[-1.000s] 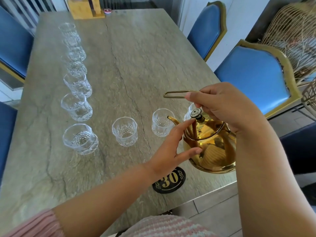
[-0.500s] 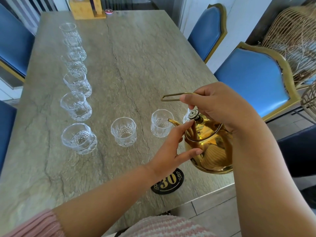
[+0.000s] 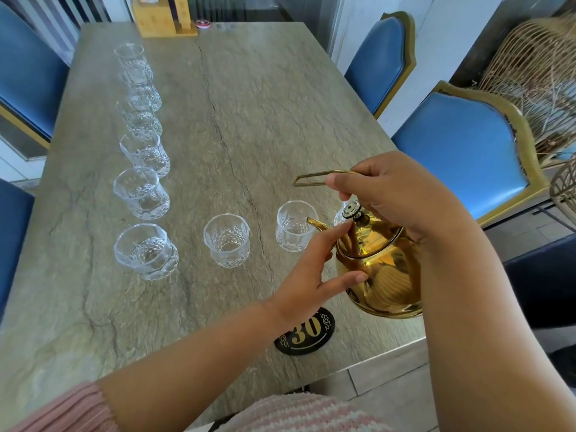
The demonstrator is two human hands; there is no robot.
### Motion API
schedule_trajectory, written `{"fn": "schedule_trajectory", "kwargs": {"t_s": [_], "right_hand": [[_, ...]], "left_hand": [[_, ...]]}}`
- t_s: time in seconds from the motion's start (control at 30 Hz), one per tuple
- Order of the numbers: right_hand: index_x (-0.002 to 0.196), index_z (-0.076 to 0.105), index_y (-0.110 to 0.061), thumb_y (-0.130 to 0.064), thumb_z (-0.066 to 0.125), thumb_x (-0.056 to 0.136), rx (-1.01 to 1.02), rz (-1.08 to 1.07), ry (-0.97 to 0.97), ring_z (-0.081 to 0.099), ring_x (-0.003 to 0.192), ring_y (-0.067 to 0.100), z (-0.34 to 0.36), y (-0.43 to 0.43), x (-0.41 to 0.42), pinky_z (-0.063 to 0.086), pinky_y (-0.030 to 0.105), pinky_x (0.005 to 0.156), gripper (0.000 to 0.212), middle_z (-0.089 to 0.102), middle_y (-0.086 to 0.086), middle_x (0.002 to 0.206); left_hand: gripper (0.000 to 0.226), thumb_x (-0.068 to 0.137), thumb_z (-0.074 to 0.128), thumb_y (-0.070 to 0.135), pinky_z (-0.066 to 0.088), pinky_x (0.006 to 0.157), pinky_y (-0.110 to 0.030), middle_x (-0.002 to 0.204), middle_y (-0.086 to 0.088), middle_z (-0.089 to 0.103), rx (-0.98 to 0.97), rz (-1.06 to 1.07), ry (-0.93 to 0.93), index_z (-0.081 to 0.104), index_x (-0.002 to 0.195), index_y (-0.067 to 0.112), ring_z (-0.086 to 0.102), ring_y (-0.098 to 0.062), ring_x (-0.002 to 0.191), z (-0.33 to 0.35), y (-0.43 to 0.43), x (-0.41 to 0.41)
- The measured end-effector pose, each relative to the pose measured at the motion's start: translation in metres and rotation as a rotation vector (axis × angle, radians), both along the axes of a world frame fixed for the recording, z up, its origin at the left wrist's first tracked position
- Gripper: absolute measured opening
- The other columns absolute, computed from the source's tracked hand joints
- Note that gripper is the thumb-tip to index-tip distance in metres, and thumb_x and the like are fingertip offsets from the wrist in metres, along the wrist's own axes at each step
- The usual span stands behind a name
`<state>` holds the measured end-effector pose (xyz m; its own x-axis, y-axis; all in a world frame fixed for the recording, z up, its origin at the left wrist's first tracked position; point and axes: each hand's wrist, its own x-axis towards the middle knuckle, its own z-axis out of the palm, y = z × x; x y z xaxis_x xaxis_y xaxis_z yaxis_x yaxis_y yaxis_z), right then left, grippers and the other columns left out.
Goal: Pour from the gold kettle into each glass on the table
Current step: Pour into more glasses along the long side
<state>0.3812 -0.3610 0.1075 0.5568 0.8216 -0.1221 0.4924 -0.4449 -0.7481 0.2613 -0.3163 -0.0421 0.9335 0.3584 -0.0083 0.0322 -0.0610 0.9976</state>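
The gold kettle (image 3: 381,269) hangs tilted above the table's near right corner, its spout toward a clear glass (image 3: 294,226). My right hand (image 3: 396,194) grips the thin gold handle above the lid knob. My left hand (image 3: 314,272) touches the kettle's left side with straight fingers and thumb. Another glass (image 3: 227,240) stands to the left, then a corner glass (image 3: 145,251). Several more glasses (image 3: 141,194) run in a column toward the far left. One glass is mostly hidden behind the kettle.
The stone table (image 3: 249,120) carries a black "30" marker (image 3: 305,332) near its front edge and a wooden holder (image 3: 163,17) at the far end. Blue chairs (image 3: 461,151) stand on both sides. A wicker piece (image 3: 536,63) is at the far right.
The kettle has tipped a little further toward the glass at its spout. Both hands keep their places on it.
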Motion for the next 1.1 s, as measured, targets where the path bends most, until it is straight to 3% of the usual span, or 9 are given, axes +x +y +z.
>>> {"fn": "schedule_trajectory", "kwargs": {"t_s": [0.1, 0.2, 0.4, 0.57, 0.77, 1.1], "right_hand": [[0.06, 0.064, -0.017, -0.04, 0.062, 0.085, -0.008, 0.004, -0.004, 0.031, 0.031, 0.005, 0.0001, 0.0, -0.0004, 0.033, 0.026, 0.052, 0.034, 0.037, -0.005, 0.043], [0.061, 0.065, -0.016, -0.04, 0.062, 0.085, -0.015, -0.002, -0.012, 0.033, 0.03, 0.004, -0.0001, 0.0001, 0.0001, 0.033, 0.026, 0.052, 0.034, 0.037, -0.009, 0.038], [0.062, 0.065, -0.017, -0.04, 0.062, 0.085, -0.019, -0.005, -0.011, 0.034, 0.03, 0.003, -0.0001, 0.0002, 0.0012, 0.032, 0.025, 0.051, 0.033, 0.038, -0.011, 0.034], [0.063, 0.066, -0.016, -0.04, 0.062, 0.085, -0.022, 0.008, -0.023, 0.033, 0.031, 0.004, 0.0002, 0.0014, 0.0018, 0.033, 0.026, 0.052, 0.034, 0.038, -0.007, 0.043], [0.068, 0.07, -0.014, -0.041, 0.061, 0.085, -0.028, 0.018, -0.04, 0.033, 0.033, 0.003, 0.0003, 0.0029, 0.0039, 0.034, 0.026, 0.052, 0.033, 0.039, -0.006, 0.045], [0.07, 0.071, -0.013, -0.041, 0.062, 0.085, -0.017, 0.05, -0.052, 0.033, 0.034, 0.005, 0.0027, 0.0024, 0.0053, 0.032, 0.026, 0.05, 0.033, 0.037, -0.003, 0.046]], "left_hand": [[0.075, 0.081, 0.068, 0.045, 0.026, 0.111, -0.018, 0.147, 0.009, 0.04, 0.004, 0.001, 0.009, 0.03, 0.144, 0.032, 0.033, 0.001, 0.138, 0.0004, 0.0001, 0.0006], [0.071, 0.084, 0.068, 0.032, 0.026, 0.11, -0.014, 0.147, 0.009, 0.04, 0.01, -0.003, 0.01, 0.03, 0.144, 0.03, 0.033, 0.003, 0.136, -0.0005, 0.0011, 0.0018], [0.07, 0.085, 0.068, 0.028, 0.025, 0.107, -0.009, 0.147, 0.01, 0.04, 0.009, 0.0, 0.009, 0.03, 0.143, 0.031, 0.033, 0.009, 0.133, -0.0008, 0.0007, 0.0026], [0.069, 0.085, 0.068, 0.026, 0.025, 0.106, -0.007, 0.145, 0.013, 0.04, -0.004, 0.004, 0.007, 0.03, 0.142, 0.033, 0.032, 0.013, 0.131, -0.0002, 0.0005, 0.0034], [0.07, 0.084, 0.068, 0.03, 0.025, 0.108, -0.011, 0.147, 0.009, 0.039, -0.022, 0.006, 0.0, 0.03, 0.143, 0.032, 0.033, 0.004, 0.136, 0.0001, 0.0, 0.005], [0.07, 0.085, 0.068, 0.027, 0.025, 0.107, -0.01, 0.146, 0.011, 0.039, -0.011, 0.015, -0.006, 0.029, 0.143, 0.034, 0.032, 0.005, 0.136, 0.0003, -0.0005, 0.0077]]}}
